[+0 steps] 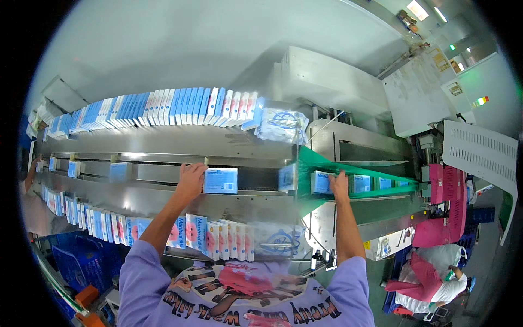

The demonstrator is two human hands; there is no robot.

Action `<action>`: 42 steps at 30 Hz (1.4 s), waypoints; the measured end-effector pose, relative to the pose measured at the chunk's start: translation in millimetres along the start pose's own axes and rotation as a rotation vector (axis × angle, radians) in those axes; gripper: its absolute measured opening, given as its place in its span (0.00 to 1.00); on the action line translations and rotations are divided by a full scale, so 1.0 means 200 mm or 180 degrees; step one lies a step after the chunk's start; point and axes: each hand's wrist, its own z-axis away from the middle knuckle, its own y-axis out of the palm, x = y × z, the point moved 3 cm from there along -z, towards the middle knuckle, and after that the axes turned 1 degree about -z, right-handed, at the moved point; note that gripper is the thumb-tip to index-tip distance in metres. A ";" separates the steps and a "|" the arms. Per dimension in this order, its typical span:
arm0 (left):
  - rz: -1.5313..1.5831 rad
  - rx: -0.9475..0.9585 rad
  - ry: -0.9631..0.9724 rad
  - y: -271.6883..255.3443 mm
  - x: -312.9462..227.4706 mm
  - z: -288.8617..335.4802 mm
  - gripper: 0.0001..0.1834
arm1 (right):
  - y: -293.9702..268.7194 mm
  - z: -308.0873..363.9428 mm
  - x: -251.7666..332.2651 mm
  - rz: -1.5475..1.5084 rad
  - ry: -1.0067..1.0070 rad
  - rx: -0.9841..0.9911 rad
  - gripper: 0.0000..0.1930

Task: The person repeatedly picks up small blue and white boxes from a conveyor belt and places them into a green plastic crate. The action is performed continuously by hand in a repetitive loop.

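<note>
A flat blue-and-white box point(222, 181) lies across the steel conveyor channel. My left hand point(190, 180) is at its left end, fingers bent against that edge. Farther right, my right hand point(340, 186) pinches the right end of another blue-and-white box point(321, 182), which sits between green film guides point(310, 159). More boxes, such as this blue one point(361, 183), stand in line beyond my right hand inside the guides. A box point(287, 177) shows behind a clear cover between my two hands.
A long row of upright boxes point(158, 107) lines the conveyor's far side, and a second row point(220, 240) the near side. Plastic-wrapped packs point(281, 126) end the far row. Pink machine parts point(442, 188) stand at right. Another person point(436, 278) is at lower right; blue crates point(87, 261) stand lower left.
</note>
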 end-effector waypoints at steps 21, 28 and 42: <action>-0.0368 0.1007 -0.0874 -0.15 0.68 0.18 0.18 | 0.15 0.16 0.30 -0.0732 -0.0084 0.0606 0.27; -0.0523 0.1031 -0.0576 -0.03 0.25 -0.01 0.17 | 0.15 0.08 0.13 -0.0405 0.0260 0.0570 0.33; -0.0317 -0.0197 -0.0705 -0.18 0.48 0.06 0.19 | -0.12 0.16 0.35 -0.0881 -0.0742 -0.0124 0.18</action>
